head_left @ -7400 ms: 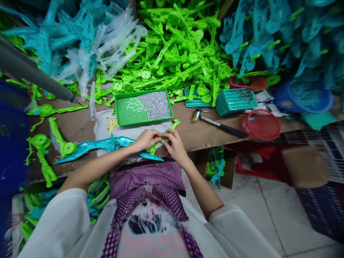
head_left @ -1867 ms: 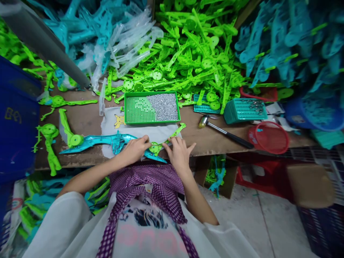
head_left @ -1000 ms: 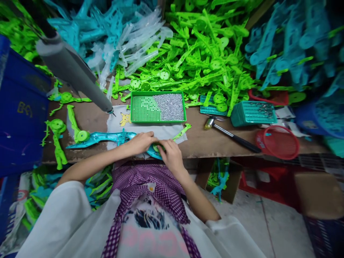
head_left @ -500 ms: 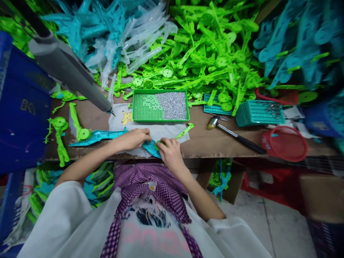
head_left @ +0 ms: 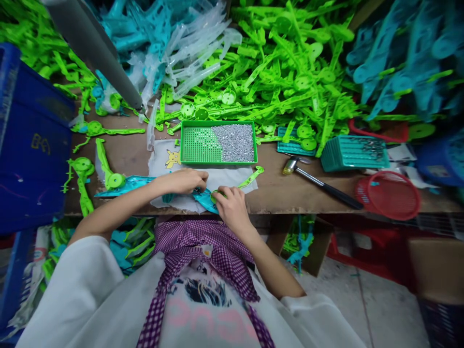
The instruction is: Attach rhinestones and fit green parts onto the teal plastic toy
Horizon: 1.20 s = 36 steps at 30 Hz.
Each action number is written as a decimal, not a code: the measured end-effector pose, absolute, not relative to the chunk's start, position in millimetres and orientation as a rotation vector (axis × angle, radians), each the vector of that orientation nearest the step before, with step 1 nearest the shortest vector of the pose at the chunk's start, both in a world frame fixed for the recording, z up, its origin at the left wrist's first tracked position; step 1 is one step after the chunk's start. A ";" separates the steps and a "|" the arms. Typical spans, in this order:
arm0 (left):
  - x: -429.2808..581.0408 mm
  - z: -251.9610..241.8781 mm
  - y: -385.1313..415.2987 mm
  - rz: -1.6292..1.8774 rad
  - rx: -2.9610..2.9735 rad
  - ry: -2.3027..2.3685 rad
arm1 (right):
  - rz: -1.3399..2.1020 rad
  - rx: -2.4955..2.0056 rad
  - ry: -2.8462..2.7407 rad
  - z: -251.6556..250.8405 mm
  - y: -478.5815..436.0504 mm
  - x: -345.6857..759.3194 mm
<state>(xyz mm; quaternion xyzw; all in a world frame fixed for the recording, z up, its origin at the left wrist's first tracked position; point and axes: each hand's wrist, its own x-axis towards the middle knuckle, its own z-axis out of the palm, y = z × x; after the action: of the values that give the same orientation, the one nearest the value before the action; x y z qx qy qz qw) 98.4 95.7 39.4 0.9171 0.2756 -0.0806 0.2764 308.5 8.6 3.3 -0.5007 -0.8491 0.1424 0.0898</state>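
Beside the counter [head_left: 275,193]'s left edge a blue crate [head_left: 36,159] is showing yellow lettering too blurred to read. Along the near edge the left hand [head_left: 184,180] is closing on the teal part [head_left: 125,185] lying across a white cloth [head_left: 159,164]; the right hand [head_left: 229,207] is curling its fingers around the green arm [head_left: 252,175]'s round end

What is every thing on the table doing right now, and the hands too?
Left hand, curled on the teal piece.
Right hand, pinching the green piece.
Green tray, half covered with silver screws.
Hammer, lying flat, untouched.
Red basket, upright, one teal bit inside.
Gray tool, hanging tip-down, untouched.
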 end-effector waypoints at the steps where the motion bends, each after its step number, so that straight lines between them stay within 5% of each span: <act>1: 100.1 39.5 98.6 -0.248 2.464 0.724 | 0.423 -1.493 -2.526 3.7 8.6 308.1; 28: 94.3 26.7 78.3 0.187 1.974 1.099 | 0.328 -1.548 -2.137 -11.2 0.8 272.8; 36: 108.9 27.0 93.9 -0.047 1.769 1.342 | 0.298 -1.606 -2.324 -4.4 3.4 271.7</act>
<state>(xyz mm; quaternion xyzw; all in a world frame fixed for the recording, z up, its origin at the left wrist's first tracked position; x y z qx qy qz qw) 108.9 93.9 27.0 0.7136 0.5415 -0.0191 0.4441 271.7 3.4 -4.4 -0.5590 -0.8089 0.1036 0.1498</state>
